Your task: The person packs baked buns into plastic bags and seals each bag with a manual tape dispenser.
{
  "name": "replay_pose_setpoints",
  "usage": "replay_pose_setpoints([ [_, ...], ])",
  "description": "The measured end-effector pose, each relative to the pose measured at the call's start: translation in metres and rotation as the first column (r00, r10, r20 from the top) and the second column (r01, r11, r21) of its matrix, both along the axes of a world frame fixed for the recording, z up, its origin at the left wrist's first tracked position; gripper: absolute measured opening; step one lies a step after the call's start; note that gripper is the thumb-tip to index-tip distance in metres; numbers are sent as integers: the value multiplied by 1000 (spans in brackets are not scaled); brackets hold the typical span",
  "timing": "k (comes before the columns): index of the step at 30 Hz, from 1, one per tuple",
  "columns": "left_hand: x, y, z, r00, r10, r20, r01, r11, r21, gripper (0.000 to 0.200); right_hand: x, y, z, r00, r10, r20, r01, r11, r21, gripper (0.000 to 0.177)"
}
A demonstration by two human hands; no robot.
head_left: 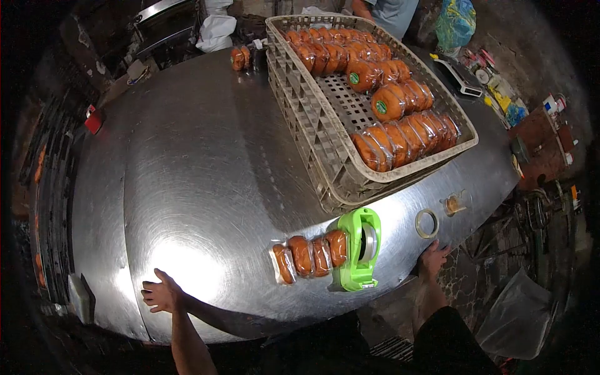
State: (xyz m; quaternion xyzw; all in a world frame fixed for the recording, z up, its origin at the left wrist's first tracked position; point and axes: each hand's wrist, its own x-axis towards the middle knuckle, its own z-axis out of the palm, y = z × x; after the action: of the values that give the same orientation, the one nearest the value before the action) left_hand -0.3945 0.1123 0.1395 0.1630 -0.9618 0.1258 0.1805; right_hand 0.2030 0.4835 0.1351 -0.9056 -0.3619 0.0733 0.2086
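My left hand, empty with its fingers apart, is over the near left part of the metal table. At the table's near right edge is my right hand, fingers loosely extended and nothing seen in them. Just beyond it lies a ring-shaped tape roll. Between my hands stands a green tape dispenser with a roll in it. A row of brown buns in clear wrap lies against the dispenser's left side.
A grey plastic crate holds several wrapped rows of buns. Behind it is a person. A scale stands at the back right, a red padlock at the left edge. A small wrapped bun pack sits left of the crate.
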Motion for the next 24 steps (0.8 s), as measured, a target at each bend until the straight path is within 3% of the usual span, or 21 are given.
replay_pose_setpoints([
  [13, 2, 3, 1, 999, 7, -38, -9, 997, -70, 70, 1, -2, 3, 999, 47, 22, -47, 999, -8, 75],
  [18, 2, 5, 5, 999, 12, -30, -13, 1000, -22, 70, 15, 1, -14, 996, 84, 30, -84, 996, -3, 75],
  [24, 4, 5, 8, 1000, 9, 11, -8, 1000, -12, 71, 1, -3, 3, 998, 50, -21, -50, 999, 1, 75],
])
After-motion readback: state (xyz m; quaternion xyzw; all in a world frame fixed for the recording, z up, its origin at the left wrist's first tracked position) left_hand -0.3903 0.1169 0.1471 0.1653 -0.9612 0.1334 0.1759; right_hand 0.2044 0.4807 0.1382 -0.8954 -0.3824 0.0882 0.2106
